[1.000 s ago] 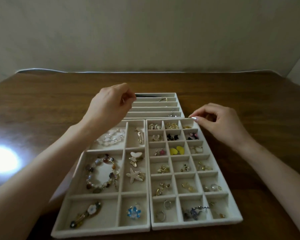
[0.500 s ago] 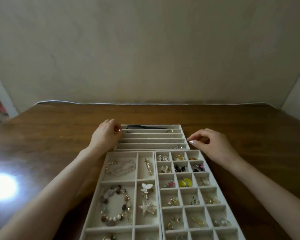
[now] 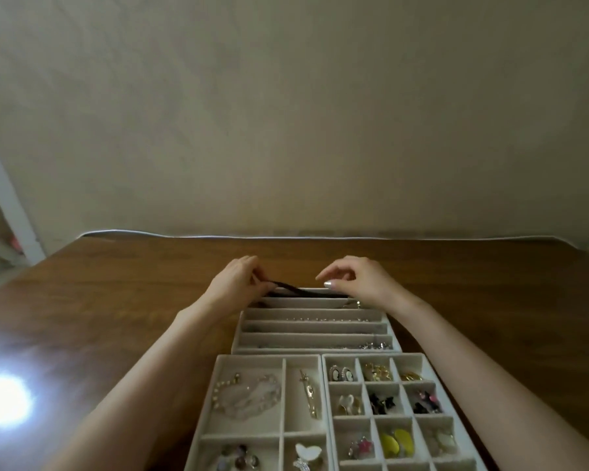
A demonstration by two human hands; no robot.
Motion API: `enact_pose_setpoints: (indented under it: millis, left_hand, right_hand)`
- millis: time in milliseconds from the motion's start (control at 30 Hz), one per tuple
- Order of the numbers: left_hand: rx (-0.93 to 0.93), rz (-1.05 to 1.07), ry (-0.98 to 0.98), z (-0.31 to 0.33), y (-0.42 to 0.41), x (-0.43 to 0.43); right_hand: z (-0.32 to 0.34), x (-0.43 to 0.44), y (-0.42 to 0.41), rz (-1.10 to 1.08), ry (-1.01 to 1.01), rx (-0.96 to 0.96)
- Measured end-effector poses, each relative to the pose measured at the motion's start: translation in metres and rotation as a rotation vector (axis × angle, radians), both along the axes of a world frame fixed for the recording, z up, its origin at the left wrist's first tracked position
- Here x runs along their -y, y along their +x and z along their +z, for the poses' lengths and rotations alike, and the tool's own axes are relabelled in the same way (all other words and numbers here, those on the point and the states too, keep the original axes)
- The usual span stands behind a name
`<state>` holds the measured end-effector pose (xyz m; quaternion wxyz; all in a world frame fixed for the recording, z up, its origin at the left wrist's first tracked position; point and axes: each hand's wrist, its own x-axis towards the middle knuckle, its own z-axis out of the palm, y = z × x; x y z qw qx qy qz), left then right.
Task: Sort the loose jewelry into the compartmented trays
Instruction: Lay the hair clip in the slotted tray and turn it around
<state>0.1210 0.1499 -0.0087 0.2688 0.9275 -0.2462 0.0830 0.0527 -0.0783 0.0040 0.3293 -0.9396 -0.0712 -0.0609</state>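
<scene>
Three cream velvet trays lie on a wooden table. The far tray (image 3: 315, 348) has long narrow slots holding chains. A dark cord necklace (image 3: 306, 293) stretches along its farthest slot. My left hand (image 3: 235, 283) pinches the cord's left end and lifts it slightly. My right hand (image 3: 357, 282) hovers over the cord's right end, fingers curled; whether it touches the cord is hidden. The near left tray (image 3: 284, 396) holds bracelets and clips. The near right tray (image 3: 363, 385) has small squares with earrings.
The brown wooden table (image 3: 116, 300) extends left, right and behind the trays. A bright glare spot (image 3: 0, 402) sits on the table at the left. A plain wall (image 3: 286, 113) rises behind the table's far edge.
The view has tilted up, cutting off the near trays' lower rows. Both hands moved forward to the far tray's back slot. My left hand took hold of the dark cord's end.
</scene>
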Motion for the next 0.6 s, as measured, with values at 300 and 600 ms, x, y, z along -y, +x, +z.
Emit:
enact_pose_setpoints:
  millis: [300, 600]
  left_hand:
    - [-0.044, -0.254, -0.382, 0.035, -0.027, 0.01]
    - [-0.009, -0.008, -0.435, 0.012, -0.011, -0.005]
  right_hand:
    - [-0.001, 0.0, 0.003, 0.138, 0.219, -0.041]
    - [0.003, 0.019, 0.005, 0.034, 0.44, 0.054]
